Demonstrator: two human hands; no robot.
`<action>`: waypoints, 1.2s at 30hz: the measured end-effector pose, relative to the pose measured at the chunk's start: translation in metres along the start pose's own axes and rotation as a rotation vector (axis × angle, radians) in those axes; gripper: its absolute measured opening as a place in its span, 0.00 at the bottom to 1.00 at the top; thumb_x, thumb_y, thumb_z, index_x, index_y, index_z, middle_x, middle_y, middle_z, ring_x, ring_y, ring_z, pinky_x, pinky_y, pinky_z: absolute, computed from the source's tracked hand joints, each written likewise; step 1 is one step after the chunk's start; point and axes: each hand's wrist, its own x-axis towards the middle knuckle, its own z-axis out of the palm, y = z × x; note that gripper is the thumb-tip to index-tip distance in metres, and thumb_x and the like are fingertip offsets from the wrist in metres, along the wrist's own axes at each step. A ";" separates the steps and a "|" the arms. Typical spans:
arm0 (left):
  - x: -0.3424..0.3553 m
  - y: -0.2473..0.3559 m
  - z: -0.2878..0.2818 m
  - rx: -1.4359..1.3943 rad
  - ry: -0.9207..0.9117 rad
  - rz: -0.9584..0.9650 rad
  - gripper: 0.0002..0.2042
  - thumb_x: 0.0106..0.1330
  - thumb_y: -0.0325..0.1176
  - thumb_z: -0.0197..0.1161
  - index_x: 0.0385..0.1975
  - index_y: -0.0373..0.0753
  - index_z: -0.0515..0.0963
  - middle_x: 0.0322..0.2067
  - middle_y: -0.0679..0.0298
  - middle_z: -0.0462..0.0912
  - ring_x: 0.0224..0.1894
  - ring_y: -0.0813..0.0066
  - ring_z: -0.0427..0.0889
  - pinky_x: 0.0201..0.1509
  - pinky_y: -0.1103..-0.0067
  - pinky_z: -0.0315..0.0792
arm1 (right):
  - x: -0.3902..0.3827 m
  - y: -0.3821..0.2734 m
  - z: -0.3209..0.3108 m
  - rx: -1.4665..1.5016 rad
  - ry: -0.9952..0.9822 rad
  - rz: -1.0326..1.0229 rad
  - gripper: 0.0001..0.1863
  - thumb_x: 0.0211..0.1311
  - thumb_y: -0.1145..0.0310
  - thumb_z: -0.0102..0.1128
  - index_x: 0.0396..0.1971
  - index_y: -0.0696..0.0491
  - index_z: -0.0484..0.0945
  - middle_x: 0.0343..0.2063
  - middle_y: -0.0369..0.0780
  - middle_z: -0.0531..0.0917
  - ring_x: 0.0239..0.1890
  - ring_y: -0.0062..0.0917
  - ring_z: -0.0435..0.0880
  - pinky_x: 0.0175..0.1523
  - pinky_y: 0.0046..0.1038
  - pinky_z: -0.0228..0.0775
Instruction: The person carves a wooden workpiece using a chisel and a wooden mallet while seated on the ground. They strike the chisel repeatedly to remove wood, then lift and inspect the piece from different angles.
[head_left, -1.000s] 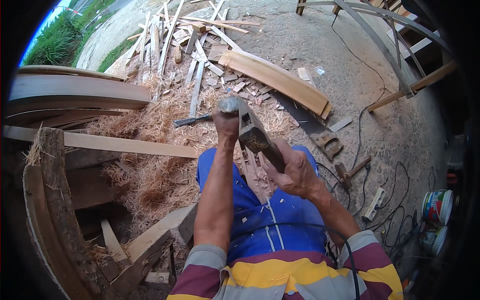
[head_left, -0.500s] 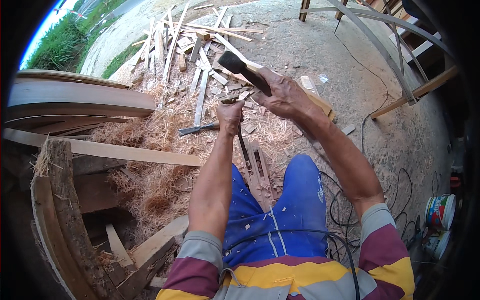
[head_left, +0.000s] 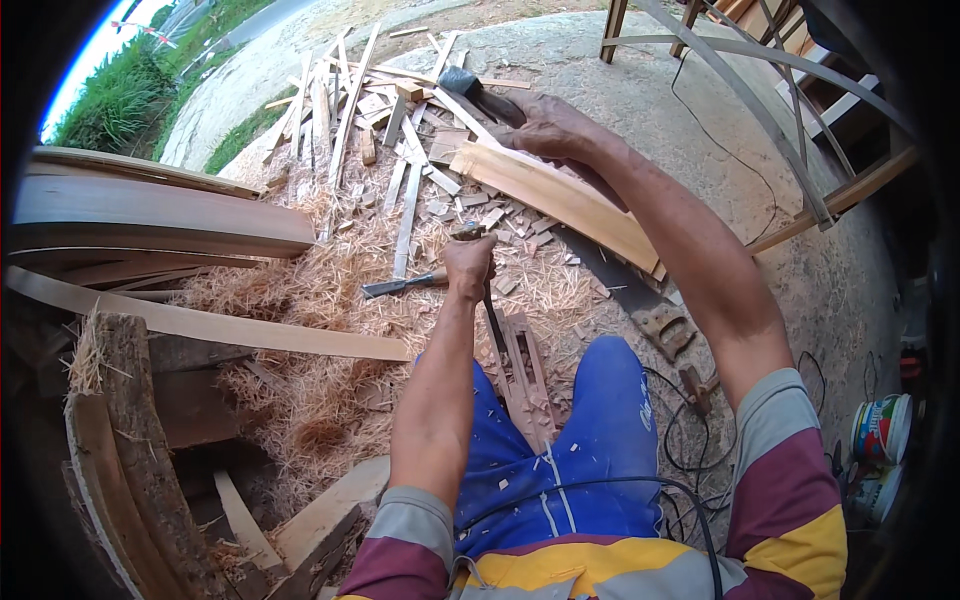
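Note:
My left hand (head_left: 470,266) is closed around the handle of a chisel, the top of which shows above the fist. The dark chisel blade (head_left: 494,320) points down at a slotted piece of wood (head_left: 518,385) between my thighs. Whether its tip touches the wood, I cannot tell. Raised farther out and to the right, my right hand (head_left: 558,128) grips a hammer (head_left: 462,84) with a dark head, well apart from the chisel. A second chisel (head_left: 400,285) lies on the shavings just left of my left hand.
A light plank (head_left: 560,200) and a handsaw (head_left: 664,328) lie to the right. Offcuts and strips (head_left: 350,100) are heaped ahead. Curved boards (head_left: 160,215) and a rough post (head_left: 135,430) stand at left. Cables (head_left: 690,440) and paint buckets (head_left: 880,430) are at right.
My right hand has lifted the hammer up and away from the chisel, uncovering the plank and the handsaw. My left hand keeps its hold on the chisel, nearly in place.

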 end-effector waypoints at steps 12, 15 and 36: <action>-0.106 0.025 -0.005 0.102 -0.225 0.423 0.09 0.61 0.26 0.72 0.21 0.38 0.78 0.16 0.69 0.78 0.15 0.83 0.73 0.17 0.82 0.65 | -0.070 0.043 0.095 0.161 0.187 -0.043 0.24 0.58 0.65 0.67 0.53 0.54 0.72 0.40 0.46 0.83 0.43 0.31 0.82 0.51 0.33 0.73; -0.151 0.073 0.008 0.098 -0.265 0.513 0.10 0.60 0.26 0.73 0.21 0.36 0.78 0.17 0.68 0.79 0.18 0.83 0.74 0.20 0.82 0.66 | -0.076 0.053 0.063 0.208 0.269 -0.043 0.26 0.59 0.62 0.66 0.55 0.56 0.70 0.39 0.46 0.84 0.40 0.33 0.84 0.47 0.36 0.76; -0.061 0.025 0.013 0.085 -0.074 0.585 0.08 0.60 0.27 0.68 0.21 0.36 0.78 0.16 0.70 0.77 0.16 0.85 0.74 0.19 0.82 0.66 | -0.139 0.032 0.074 0.402 -0.004 0.034 0.32 0.56 0.62 0.71 0.59 0.55 0.68 0.37 0.45 0.82 0.35 0.30 0.84 0.41 0.32 0.77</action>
